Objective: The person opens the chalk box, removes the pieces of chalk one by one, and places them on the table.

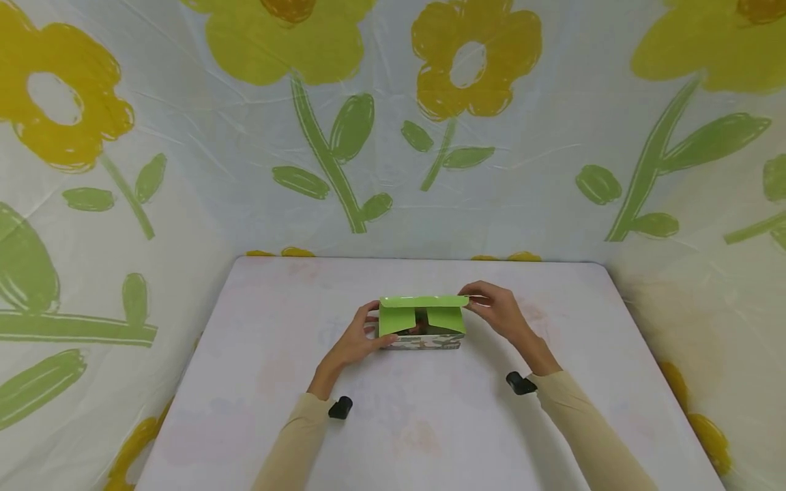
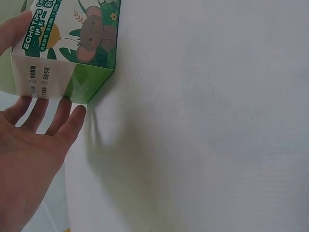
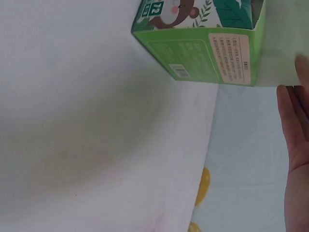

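A small cardboard box (image 1: 430, 343), green inside with printed animals and leaves outside, sits on the table with its green lid (image 1: 424, 301) raised. Two green side flaps (image 1: 446, 320) lean inward, and dark contents show in the gap between them. My left hand (image 1: 353, 342) holds the box's left end, thumb at the front edge and fingertips against the end panel (image 2: 46, 77). At the lid's right corner, my right hand (image 1: 500, 312) pinches the edge between thumb and fingers. The right wrist view shows the box's green end panel (image 3: 198, 58) with a label and barcode.
The box stands on a pale table (image 1: 258, 382), toward its far side. Behind and beside the table hangs a white cloth (image 1: 528, 198) printed with yellow flowers and green leaves. A small black device (image 1: 520, 383) is worn at each wrist.
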Demonstrator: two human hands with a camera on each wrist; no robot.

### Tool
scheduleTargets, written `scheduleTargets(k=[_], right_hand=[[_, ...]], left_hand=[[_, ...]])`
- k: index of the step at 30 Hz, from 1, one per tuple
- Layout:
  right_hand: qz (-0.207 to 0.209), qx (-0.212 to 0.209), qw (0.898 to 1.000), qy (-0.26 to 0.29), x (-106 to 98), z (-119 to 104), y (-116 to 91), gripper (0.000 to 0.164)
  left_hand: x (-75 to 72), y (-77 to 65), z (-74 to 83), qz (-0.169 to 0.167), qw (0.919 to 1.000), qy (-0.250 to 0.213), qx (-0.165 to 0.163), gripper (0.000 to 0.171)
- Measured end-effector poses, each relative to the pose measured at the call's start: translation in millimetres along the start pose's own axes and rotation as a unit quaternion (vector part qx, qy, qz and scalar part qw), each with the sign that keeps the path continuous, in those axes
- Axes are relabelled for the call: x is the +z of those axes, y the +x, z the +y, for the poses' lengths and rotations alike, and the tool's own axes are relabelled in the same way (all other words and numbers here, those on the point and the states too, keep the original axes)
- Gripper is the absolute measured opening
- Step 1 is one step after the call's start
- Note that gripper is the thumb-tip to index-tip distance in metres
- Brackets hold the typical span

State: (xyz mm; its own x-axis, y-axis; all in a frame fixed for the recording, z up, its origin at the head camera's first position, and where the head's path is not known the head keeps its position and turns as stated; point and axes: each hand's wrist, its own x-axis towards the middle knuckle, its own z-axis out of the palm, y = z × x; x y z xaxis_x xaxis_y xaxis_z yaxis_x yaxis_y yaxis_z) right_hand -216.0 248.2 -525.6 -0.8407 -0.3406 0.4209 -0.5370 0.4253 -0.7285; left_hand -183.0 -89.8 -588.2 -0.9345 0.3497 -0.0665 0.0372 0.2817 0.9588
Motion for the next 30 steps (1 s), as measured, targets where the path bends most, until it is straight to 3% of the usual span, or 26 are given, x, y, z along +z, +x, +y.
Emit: scheduleTargets(k=[4, 9, 16, 22, 27, 30], right_hand=[[0.032, 0.029, 0.999, -0.006, 0.0, -14.2, 1.6, 0.016], [0.059, 0.084, 0.994, 0.024, -0.2, -26.2, 10.4, 0.017], [0.093, 0.121, 0.984, 0.096, 11.8, -2.5, 19.3, 0.02], [0.103, 0.177, 0.974, 0.094, 21.2, 16.2, 24.1, 0.028], [0.104, 0.231, 0.965, 0.074, 28.3, 19.9, 26.4, 0.033], [0.117, 0.242, 0.962, 0.057, 32.1, 19.1, 24.3, 0.032]], left_hand=[[-1.2, 0.3, 0.4, -0.003, 1.0, 0.003, 0.006, 0.094], [-1.4, -0.1, 0.9, -0.005, 0.9999, -0.002, 0.012, 0.094], [0.7, 0.7, 0.8, -0.005, 0.9999, 0.002, 0.009, 0.094], [1.1, 1.3, 0.5, -0.005, 1.0, 0.005, 0.005, 0.094], [1.6, 1.4, -0.6, -0.001, 1.0, 0.006, -0.004, 0.095], [2.3, 1.3, -0.5, -0.001, 0.9999, 0.013, -0.005, 0.095]])
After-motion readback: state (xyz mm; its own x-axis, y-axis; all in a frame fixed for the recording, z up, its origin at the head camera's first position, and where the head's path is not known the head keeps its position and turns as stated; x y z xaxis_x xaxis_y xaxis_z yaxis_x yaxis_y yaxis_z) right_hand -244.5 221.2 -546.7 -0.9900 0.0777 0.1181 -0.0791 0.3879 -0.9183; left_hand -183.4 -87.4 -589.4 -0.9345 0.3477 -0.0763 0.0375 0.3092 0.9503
